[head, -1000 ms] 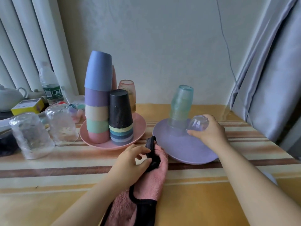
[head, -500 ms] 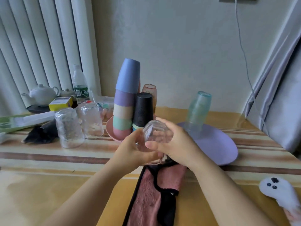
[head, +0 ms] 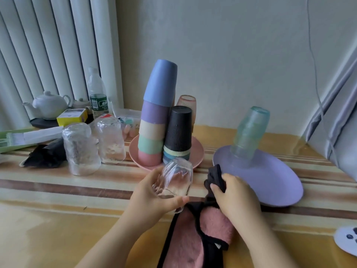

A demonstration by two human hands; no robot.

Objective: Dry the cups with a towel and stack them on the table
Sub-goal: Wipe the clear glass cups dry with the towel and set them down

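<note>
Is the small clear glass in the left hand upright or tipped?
Tipped. The small clear glass leans in the left hand, base up toward the pink plate, rim low near the towel.

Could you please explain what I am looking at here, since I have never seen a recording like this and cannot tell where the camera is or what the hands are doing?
There is no machine: a person wears a wide-angle camera on the head, so this single view looks down at their own bare hands. The left hand holds a small clear glass cup tilted on its side. The right hand grips one end of a pink towel with black trim lying on the striped table. Behind stand a pink plate bearing upturned coloured cups, a purple plate with greenish cups, and two textured glasses.
</note>
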